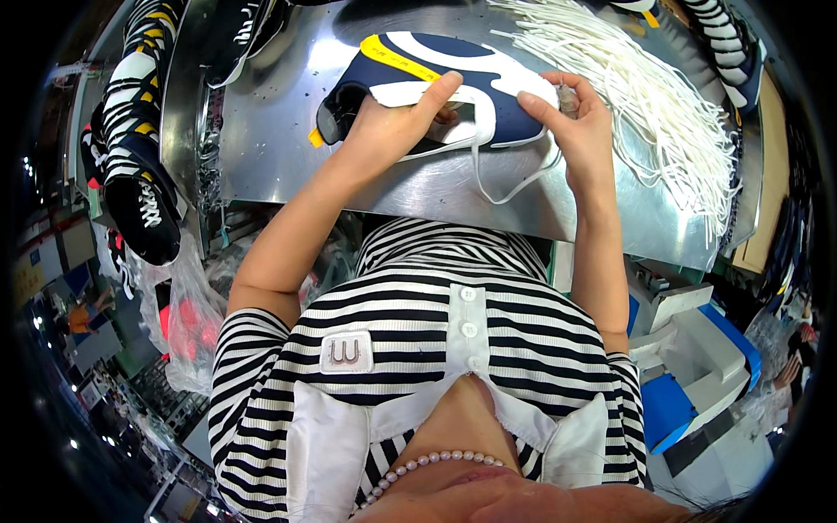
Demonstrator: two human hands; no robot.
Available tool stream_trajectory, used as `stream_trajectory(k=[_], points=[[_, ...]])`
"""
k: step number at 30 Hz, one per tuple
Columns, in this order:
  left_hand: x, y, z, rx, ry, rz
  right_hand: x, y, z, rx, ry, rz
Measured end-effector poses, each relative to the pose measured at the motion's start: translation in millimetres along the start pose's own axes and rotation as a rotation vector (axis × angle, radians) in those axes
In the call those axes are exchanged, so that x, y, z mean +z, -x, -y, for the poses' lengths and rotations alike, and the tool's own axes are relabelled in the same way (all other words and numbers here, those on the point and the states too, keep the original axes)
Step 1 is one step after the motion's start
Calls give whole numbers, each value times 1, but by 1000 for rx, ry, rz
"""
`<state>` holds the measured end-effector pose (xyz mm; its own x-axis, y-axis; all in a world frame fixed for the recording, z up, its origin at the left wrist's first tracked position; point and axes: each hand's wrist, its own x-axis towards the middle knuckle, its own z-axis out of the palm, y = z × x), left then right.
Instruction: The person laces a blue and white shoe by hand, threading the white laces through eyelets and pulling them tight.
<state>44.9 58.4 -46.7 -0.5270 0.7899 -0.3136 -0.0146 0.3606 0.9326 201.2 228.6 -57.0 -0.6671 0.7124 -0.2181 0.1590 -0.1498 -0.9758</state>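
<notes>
1. Holding the shoe (514,65) over the metal table (288,166), the person keeps it in front of the chest in the head view. Its heel points to the left and its front part to the right. I cannot tell if it rests on the metal.

2. The left hand (397,126) goes into the shoe with its fingers, while the thumb stays outside. So the grip closes on the shoe between thumb and fingers, probably to keep it steady.

3. The right hand (580,118) is at the front end, with thumb and forefinger bent towards each other. A white lace (501,196) comes from the shoe, hangs in a loop and rises towards this hand. I cannot tell whether these fingers pinch the lace, the shoe edge or both.

4. The loose laces (663,113) lie in a heap on the right part of the table, near the right hand, perhaps for easy reach.

5. At the left side stands a row of shoes (135,96), one close to another, maybe for saving space. Below it hangs a clear bag (187,331).
</notes>
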Motion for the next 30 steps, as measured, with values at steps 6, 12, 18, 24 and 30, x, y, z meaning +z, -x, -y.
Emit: stream_trajectory(k=[6,12,18,24,30], points=[[-10,11,-11,364,-750,159,-13,-29,-24,85,-210,-57],[-4,13,3,606,-862,-134,16,13,-32,-89,71,68],[-1,17,-22,625,-825,-253,37,19,-25,-53,18,272],[-43,17,-67,594,-640,-484,-16,86,-25,-213,582,542],[-44,-1,-82,693,-573,-325,-84,150,-28,197,633,407]])
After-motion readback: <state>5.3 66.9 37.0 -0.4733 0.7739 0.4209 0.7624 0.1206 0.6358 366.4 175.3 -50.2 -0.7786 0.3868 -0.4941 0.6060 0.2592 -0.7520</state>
